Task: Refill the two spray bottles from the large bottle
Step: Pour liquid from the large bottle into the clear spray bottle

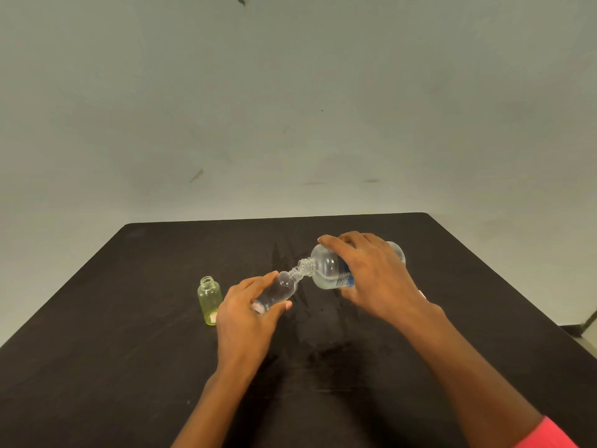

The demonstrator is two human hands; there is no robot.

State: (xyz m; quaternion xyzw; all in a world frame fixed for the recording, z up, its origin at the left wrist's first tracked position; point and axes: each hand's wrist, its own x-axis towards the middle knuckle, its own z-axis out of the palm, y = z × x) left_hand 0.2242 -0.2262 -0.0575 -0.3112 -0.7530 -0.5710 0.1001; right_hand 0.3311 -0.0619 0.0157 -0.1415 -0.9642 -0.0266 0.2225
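Note:
My right hand [371, 273] grips the large clear bottle [326, 268], which has a blue label, and holds it tipped on its side above the table with its open mouth pointing left. My left hand [248, 312] holds a small clear spray bottle [281, 287] tilted, its open neck touching the large bottle's mouth. A second small bottle, yellow-green [210, 300], stands upright and uncapped on the table just left of my left hand. No spray caps are in view.
A black table [129, 367] carries everything, with dark wet-looking streaks [326, 347] under and behind the bottles. A pale wall rises behind the table's far edge. A pink sleeve [546, 434] shows at the lower right.

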